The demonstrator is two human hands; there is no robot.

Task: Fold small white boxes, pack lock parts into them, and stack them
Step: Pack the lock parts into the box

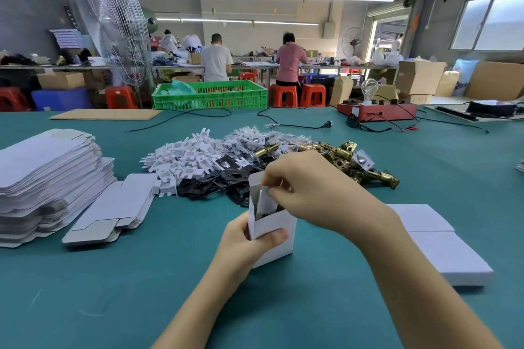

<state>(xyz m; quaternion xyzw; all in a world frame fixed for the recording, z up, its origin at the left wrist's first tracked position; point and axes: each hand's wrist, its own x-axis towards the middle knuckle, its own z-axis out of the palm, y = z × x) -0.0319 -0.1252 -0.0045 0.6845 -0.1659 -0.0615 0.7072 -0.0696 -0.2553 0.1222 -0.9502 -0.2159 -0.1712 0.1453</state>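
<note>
The left hand (246,238) has a curled grip around a small white box (272,231), thumb across its front face, holding it upright on the counter (113,292). The right hand (307,188) reaches over the box's open top, fingertips pinching a white piece (266,201) that stands partly inside the box beside a raised flap.

The counter is covered in teal-green cloth and fills the lower view. At the far left sits a tall stack of flat, unfolded white box blanks (45,176), with 1 loose blank (113,210) lying just beside it. To the right of the hands lie 2 closed white boxes (436,241), side by side and touching.

Behind the held box, across the middle of the counter, parts are heaped together: a pile of white plastic pieces (181,159) on the left, black metal plates (215,181) in front, small clear bags of parts (255,137) behind, and brass-coloured latch bodies (346,161) on the right.

Farther back are a sheet of brown cardboard (106,114), a red tester box (377,112) carrying a clear light bulb (369,88), and black cables. A green plastic crate (211,95) sits beyond the counter's edge.

No readable writing or brand shows on any box or part.
</note>
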